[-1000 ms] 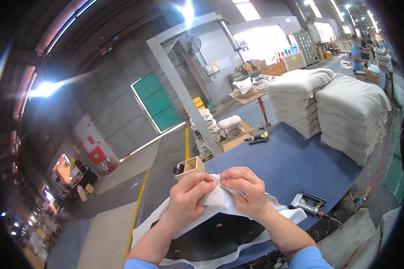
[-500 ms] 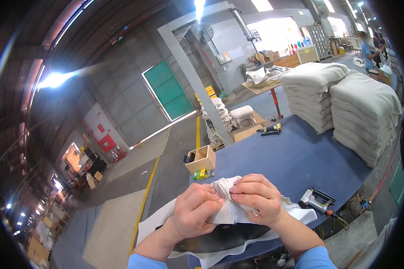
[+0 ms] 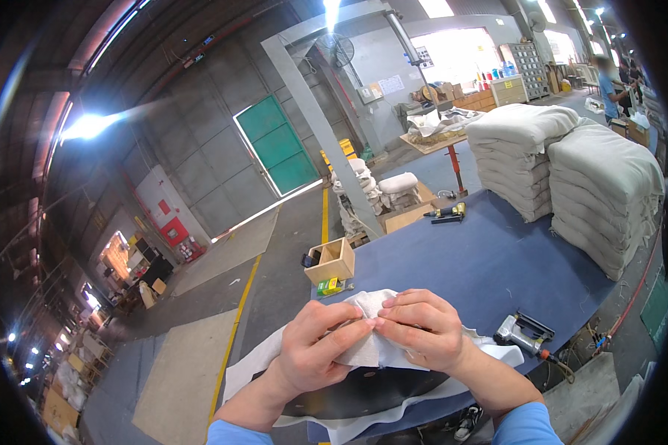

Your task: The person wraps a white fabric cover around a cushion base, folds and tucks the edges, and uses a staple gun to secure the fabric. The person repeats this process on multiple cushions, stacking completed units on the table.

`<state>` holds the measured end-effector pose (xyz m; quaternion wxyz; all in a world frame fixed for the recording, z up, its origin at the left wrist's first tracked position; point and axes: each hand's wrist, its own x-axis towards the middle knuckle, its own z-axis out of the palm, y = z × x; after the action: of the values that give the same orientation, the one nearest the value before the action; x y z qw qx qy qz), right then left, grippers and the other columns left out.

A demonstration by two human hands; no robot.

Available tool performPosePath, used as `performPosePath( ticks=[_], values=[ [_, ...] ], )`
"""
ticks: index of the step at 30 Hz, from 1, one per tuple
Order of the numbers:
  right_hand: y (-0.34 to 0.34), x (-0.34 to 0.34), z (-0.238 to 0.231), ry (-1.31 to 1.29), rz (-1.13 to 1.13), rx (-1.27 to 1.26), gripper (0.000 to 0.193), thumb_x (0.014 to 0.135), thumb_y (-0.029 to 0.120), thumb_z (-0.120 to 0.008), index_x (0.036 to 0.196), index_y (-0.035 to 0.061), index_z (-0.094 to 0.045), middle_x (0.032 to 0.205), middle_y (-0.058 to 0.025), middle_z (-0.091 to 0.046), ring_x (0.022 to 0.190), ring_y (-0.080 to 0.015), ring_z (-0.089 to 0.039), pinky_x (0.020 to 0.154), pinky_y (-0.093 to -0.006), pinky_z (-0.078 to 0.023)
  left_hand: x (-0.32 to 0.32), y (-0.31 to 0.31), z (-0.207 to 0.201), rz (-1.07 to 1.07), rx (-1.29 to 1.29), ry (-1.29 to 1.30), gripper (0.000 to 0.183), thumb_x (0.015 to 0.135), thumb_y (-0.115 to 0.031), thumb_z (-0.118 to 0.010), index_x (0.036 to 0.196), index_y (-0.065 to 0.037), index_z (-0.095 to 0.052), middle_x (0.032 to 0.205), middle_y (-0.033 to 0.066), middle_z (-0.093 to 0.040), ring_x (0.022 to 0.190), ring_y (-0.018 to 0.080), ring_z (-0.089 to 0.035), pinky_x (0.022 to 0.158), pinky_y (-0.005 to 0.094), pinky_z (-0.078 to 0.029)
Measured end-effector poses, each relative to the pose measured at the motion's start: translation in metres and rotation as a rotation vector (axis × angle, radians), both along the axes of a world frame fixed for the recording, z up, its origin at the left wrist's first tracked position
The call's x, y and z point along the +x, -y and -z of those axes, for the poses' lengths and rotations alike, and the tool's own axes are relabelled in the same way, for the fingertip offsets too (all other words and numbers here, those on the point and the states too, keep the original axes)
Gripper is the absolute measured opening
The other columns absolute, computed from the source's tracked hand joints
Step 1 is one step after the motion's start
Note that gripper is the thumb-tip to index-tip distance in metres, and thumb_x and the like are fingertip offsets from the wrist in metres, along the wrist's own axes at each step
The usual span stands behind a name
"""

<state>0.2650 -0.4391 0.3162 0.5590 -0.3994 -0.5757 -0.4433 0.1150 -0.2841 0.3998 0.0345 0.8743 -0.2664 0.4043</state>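
A piece of off-white fabric [image 3: 367,351] is bunched up between my two hands over the near side of the blue table. My left hand [image 3: 315,345] pinches it from the left with thumb and fingers. From the right, my right hand [image 3: 425,330] grips the same cloth, and the thumbs nearly meet in the middle. Below my hands lies a dark panel [image 3: 364,393] with white fabric [image 3: 256,363] spreading out around its edges. What the fingertips press on inside the folds is hidden.
The blue table [image 3: 423,256] bears a staple gun [image 3: 523,334] with an air hose at right, another staple gun [image 3: 447,213] farther back, a wooden box [image 3: 332,259], and a small green-yellow box [image 3: 329,286]. Tall stacks of covered cushions [image 3: 601,185] stand at the far right. A person [image 3: 608,89] is distant.
Both hands still hold the cloth. My left thumb has stretched toward the right thumb, and the left fingers have shifted slightly along the fold.
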Motion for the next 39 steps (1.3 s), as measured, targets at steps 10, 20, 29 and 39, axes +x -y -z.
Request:
performPosePath(
  ticks=[10,20,29,39],
  values=[
    [-0.013,0.012,-0.001,0.007,0.05,-0.009,0.032,0.069,0.001,-0.08,0.101,0.0026,-0.081,0.093,-0.0045,-0.073,0.088,-0.0235,-0.072,0.078,-0.0352,-0.063,0.015,-0.021,0.002,0.042,0.04,0.003,0.039,0.069,-0.005,-0.092,0.105,-0.008,-0.08,0.113,0.0082,-0.076,0.092,0.024,-0.071,0.074,0.0321,-0.055],
    [-0.018,0.015,-0.001,-0.044,0.055,-0.106,0.034,0.075,-0.003,-0.077,0.108,0.0043,-0.082,0.095,-0.0061,-0.071,0.085,-0.0241,-0.071,0.076,-0.0353,-0.061,0.022,-0.029,0.003,0.001,-0.08,-0.05,0.03,0.075,-0.005,-0.094,0.1,-0.007,-0.078,0.111,0.0094,-0.075,0.088,0.0214,-0.071,0.076,0.0316,-0.058],
    [-0.015,0.023,-0.011,0.083,0.134,-0.195,0.038,0.071,-0.002,-0.076,0.109,0.0042,-0.082,0.092,-0.0047,-0.07,0.084,-0.0225,-0.068,0.074,-0.033,-0.06,0.026,-0.035,0.006,0.062,-0.274,-0.153,0.028,0.077,-0.003,-0.093,0.1,-0.006,-0.076,0.118,0.011,-0.071,0.102,0.0225,-0.074,0.086,0.0316,-0.061],
    [-0.024,0.023,0.0,0.028,0.071,-0.109,0.031,0.076,-0.001,-0.08,0.105,0.0051,-0.082,0.095,-0.0054,-0.07,0.086,-0.0242,-0.069,0.076,-0.035,-0.06,0.026,-0.036,0.003,-0.027,-0.183,-0.111,0.045,0.075,-0.01,-0.096,0.117,-0.008,-0.081,0.122,0.0113,-0.079,0.09,0.0189,-0.07,0.076,0.0295,-0.056]
  ],
)
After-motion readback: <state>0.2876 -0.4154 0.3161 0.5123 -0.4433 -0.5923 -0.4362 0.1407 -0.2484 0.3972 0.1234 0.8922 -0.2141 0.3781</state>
